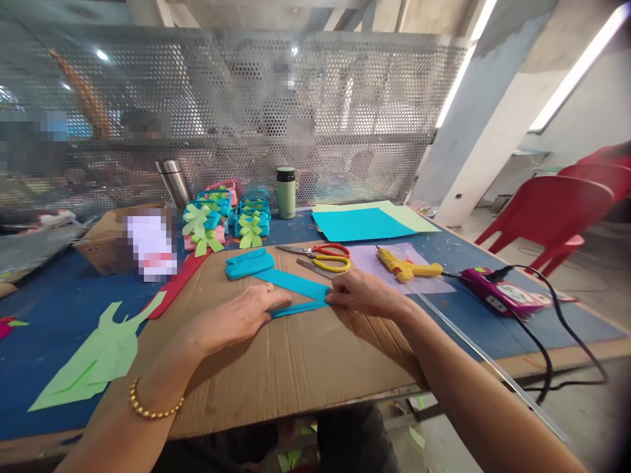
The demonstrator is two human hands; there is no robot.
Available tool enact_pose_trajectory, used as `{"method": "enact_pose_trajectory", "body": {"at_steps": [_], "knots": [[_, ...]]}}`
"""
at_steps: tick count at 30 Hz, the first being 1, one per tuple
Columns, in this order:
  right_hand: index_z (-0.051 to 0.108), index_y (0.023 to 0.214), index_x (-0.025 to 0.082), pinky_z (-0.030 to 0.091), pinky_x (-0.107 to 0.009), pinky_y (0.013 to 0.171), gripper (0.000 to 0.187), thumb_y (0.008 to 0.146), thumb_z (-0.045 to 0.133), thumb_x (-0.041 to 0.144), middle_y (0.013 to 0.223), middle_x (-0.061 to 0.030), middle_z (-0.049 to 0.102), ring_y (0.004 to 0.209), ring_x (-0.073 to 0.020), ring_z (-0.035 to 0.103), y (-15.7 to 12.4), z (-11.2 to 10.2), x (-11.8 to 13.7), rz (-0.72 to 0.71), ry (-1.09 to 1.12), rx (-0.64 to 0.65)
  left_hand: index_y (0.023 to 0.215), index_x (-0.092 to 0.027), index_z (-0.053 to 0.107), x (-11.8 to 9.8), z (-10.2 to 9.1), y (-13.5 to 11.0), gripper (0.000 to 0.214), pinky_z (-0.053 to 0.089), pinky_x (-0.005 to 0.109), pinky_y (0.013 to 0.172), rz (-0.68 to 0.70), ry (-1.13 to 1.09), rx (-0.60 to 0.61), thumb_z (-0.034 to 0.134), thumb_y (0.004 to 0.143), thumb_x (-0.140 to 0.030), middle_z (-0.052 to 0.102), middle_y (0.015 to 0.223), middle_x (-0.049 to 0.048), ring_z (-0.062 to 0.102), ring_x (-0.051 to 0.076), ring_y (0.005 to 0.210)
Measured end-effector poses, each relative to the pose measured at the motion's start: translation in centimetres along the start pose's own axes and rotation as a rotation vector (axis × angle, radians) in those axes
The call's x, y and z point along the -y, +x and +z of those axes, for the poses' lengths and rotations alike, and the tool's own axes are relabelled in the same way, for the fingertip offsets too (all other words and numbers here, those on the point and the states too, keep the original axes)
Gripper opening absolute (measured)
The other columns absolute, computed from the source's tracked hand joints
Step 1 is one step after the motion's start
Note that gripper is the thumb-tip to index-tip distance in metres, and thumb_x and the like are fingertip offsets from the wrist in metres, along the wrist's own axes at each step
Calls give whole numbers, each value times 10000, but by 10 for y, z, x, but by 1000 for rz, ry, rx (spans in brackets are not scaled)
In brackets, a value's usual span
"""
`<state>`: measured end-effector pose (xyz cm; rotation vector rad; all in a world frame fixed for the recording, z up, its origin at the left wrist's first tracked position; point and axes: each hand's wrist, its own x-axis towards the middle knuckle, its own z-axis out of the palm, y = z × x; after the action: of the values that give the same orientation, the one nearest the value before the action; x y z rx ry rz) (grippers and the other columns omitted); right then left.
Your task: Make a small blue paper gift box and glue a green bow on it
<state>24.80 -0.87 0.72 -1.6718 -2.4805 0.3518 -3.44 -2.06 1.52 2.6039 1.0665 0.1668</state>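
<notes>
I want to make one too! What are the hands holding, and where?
A blue paper strip on the cardboard. The fingers of the right hand pinch its folded end; the left hand lies flat, pressing the strip's lower layer down.

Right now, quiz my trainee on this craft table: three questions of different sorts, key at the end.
1. True or false: the left hand and the right hand both touch the blue paper strip.
2. What does that strip lie on? A) cardboard sheet B) glass plate C) cloth towel
3. Fill in: the yellow glue gun lies to the ___ of the scissors.
Key: 1 true; 2 A; 3 right.
</notes>
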Motion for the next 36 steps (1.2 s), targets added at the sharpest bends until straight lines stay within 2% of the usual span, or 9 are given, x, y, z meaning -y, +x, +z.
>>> {"method": "enact_pose_trajectory", "body": {"at_steps": [3,7,9,12,14,18,21,28,36], "knots": [[626,705,171,235,-264,558,274,937,676,308,666,24,569,607,-106,416,1,2,0,-33,-4,-23,1307,-313,631,-8,-1,0,479,425,386,1044,32,-70,48,522,909,-71,676,1306,25,577,247,1251],[655,736,158,249,-254,562,255,945,690,299,697,11,596,625,-107,445,1,2,0,-66,-5,-33,1271,-303,658,-12,3,-6,389,466,380,985,12,-57,76,526,942,-141,705,1267,36,620,261,1212],[678,754,154,259,-249,569,239,942,705,299,707,7,615,636,-108,467,-1,1,2,-75,-8,-24,1254,-281,663,-11,8,-7,334,467,390,970,-5,-40,61,549,952,-195,710,1228,54,626,269,1180],[710,776,162,272,-239,583,237,934,728,337,736,6,648,666,-107,496,-2,0,7,-91,-18,-4,1091,-229,697,-13,18,-2,191,472,379,904,8,-36,30,548,975,-252,722,1079,61,650,255,1051],[720,784,167,263,-242,574,257,940,720,371,727,11,651,644,-101,480,-2,0,9,-82,-30,0,1053,-208,684,-14,25,4,185,469,378,869,11,-40,-20,519,998,-270,709,1048,68,649,251,1005],[720,787,161,251,-249,563,280,950,705,388,722,3,657,625,-103,458,-2,1,11,-66,-54,-18,1130,-204,651,-16,37,13,222,460,389,866,51,-47,-82,463,1025,-256,689,1066,77,638,257,1008],[716,791,156,257,-250,567,273,950,705,377,719,-3,667,618,-105,462,-3,1,12,-79,-62,-25,1129,-211,651,-16,38,15,213,460,384,875,37,-55,-90,470,1022,-239,699,1076,73,642,258,1026],[715,806,134,266,-292,598,330,1035,540,294,774,-83,722,665,-154,574,-2,5,12,-54,-131,-56,1079,-225,675,-19,37,18,201,464,359,824,16,-6,-152,496,992,-198,727,1028,43,664,254,979],[717,814,143,302,-289,627,333,1034,543,323,846,-102,757,749,-181,643,-1,4,16,-42,-183,-59,1084,-183,654,-21,46,22,257,494,364,795,-12,139,-198,413,1000,-161,671,1029,97,667,254,924]]}}
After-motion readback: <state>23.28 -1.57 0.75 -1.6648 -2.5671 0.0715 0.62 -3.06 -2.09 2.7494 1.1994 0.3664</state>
